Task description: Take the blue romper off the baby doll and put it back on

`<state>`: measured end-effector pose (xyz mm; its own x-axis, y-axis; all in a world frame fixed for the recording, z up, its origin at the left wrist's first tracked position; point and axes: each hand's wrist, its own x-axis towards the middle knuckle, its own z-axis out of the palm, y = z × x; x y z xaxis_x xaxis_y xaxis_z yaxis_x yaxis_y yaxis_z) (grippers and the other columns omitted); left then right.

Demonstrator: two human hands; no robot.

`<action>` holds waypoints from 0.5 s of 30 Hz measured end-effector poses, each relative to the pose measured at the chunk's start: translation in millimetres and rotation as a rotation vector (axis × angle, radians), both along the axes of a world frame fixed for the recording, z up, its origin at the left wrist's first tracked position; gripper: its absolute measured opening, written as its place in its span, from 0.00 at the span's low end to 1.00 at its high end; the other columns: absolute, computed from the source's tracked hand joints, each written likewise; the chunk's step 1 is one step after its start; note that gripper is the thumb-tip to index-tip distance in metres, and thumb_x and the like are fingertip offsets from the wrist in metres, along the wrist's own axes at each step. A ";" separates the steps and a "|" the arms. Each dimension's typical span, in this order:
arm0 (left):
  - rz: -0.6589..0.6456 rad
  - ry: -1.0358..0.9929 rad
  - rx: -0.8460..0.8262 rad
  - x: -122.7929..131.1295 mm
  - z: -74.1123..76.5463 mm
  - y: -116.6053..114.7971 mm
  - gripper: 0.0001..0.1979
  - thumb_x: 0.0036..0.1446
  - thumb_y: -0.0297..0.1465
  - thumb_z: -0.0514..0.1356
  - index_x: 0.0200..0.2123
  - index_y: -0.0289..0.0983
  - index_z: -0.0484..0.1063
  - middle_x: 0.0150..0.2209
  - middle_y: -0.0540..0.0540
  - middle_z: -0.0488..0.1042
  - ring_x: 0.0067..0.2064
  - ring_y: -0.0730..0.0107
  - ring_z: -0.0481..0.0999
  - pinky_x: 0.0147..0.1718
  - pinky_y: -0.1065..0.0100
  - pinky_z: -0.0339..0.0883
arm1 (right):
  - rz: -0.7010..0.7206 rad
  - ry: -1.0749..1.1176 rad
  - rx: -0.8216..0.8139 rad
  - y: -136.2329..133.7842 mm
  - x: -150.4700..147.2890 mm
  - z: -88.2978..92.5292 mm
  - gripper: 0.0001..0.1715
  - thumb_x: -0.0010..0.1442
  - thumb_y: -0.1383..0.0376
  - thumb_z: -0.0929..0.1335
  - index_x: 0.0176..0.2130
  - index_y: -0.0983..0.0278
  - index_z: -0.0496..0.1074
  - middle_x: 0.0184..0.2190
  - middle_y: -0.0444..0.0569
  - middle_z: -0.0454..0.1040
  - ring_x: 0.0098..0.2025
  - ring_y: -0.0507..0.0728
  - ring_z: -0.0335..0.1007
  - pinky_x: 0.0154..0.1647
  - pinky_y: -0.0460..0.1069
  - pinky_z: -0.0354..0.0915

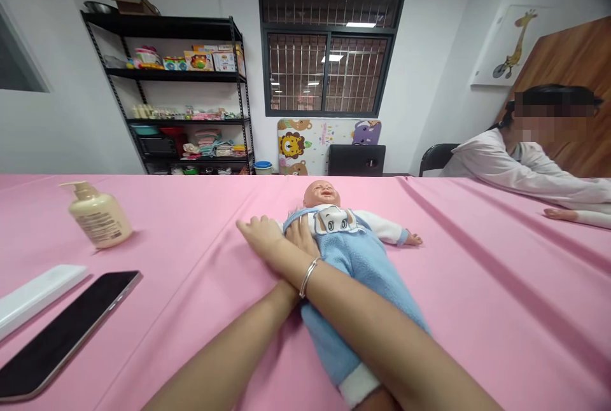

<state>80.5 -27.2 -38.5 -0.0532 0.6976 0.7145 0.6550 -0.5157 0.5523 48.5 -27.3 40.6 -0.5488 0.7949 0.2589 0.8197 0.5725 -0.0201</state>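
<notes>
A baby doll point(356, 258) in a blue fleece suit and white bib lies on its back on the pink tablecloth point(191, 252), head away from me. My arms cross over it. My right hand point(260, 240), a silver bangle on its wrist, lies flat with fingers stretched left, covering the doll's near-left arm. My left hand point(302, 235) sits under the right wrist, its fingers resting flat on the doll's chest beside the bib; most of it is hidden. The doll's other arm point(398, 235) sticks out to the right.
A cream pump bottle point(99, 217) lies at the left. A dark phone point(67, 331) and a white flat case point(38, 290) sit near the left front edge. Another person in white point(520, 166) leans on the table at far right. A black shelf rack point(181, 93) stands behind.
</notes>
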 end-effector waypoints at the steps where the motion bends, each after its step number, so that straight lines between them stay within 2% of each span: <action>1: -0.029 -0.009 0.001 -0.2 -0.6 -0.2 0.24 0.54 0.22 0.49 0.55 0.36 0.57 0.56 0.37 0.58 0.60 0.52 0.52 0.59 0.51 0.44 | -0.036 0.020 0.013 3.8 8.3 9.0 0.24 0.59 0.74 0.56 0.53 0.60 0.58 0.45 0.56 0.67 0.42 0.58 0.66 0.40 0.52 0.61; 4: -0.111 -0.015 0.025 -0.1 1.3 -3.5 0.22 0.54 0.25 0.52 0.54 0.36 0.58 0.54 0.36 0.59 0.59 0.50 0.52 0.58 0.51 0.45 | -0.176 0.156 0.053 15.1 41.6 40.9 0.27 0.57 0.74 0.56 0.56 0.63 0.54 0.45 0.57 0.67 0.40 0.60 0.68 0.36 0.52 0.63; 7: -0.078 0.008 0.093 0.1 11.3 -9.9 0.23 0.54 0.22 0.49 0.54 0.30 0.55 0.52 0.31 0.58 0.59 0.50 0.51 0.58 0.48 0.45 | -0.279 0.319 0.011 20.1 77.2 64.6 0.23 0.55 0.72 0.61 0.52 0.67 0.61 0.42 0.55 0.70 0.43 0.60 0.67 0.40 0.50 0.62; 9: -0.057 0.010 0.160 -1.4 20.2 -13.2 0.23 0.54 0.21 0.48 0.54 0.30 0.54 0.53 0.31 0.56 0.59 0.51 0.50 0.57 0.48 0.46 | -0.233 0.391 -0.103 17.1 95.9 70.2 0.14 0.57 0.68 0.62 0.43 0.68 0.69 0.36 0.52 0.73 0.40 0.56 0.68 0.40 0.46 0.61; 10: -0.056 0.004 0.190 -2.8 24.7 -14.1 0.23 0.53 0.21 0.48 0.54 0.30 0.54 0.53 0.32 0.55 0.59 0.52 0.50 0.57 0.49 0.47 | -0.176 0.422 -0.180 13.9 103.1 70.4 0.13 0.59 0.65 0.61 0.38 0.68 0.72 0.32 0.50 0.73 0.37 0.54 0.69 0.37 0.44 0.61; 13: -0.077 -0.026 0.189 -9.0 38.3 -13.9 0.20 0.53 0.21 0.49 0.51 0.31 0.57 0.49 0.35 0.59 0.56 0.54 0.55 0.55 0.51 0.51 | -0.024 0.460 -0.369 3.3 117.4 66.8 0.27 0.61 0.53 0.58 0.25 0.69 0.73 0.18 0.46 0.69 0.24 0.50 0.66 0.29 0.41 0.59; 15: -0.103 0.012 0.117 -13.6 47.9 -13.1 0.18 0.51 0.20 0.50 0.48 0.33 0.60 0.45 0.38 0.63 0.52 0.55 0.60 0.53 0.52 0.55 | -0.048 0.476 -0.369 -0.3 122.8 65.3 0.28 0.54 0.49 0.64 0.19 0.69 0.70 0.13 0.45 0.65 0.21 0.49 0.63 0.26 0.41 0.58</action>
<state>66.9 -40.3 9.4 0.0232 0.6108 0.7915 0.6012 -0.6411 0.4771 171.4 -27.6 105.9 -0.4020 0.8997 0.1699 0.6964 0.4209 -0.5812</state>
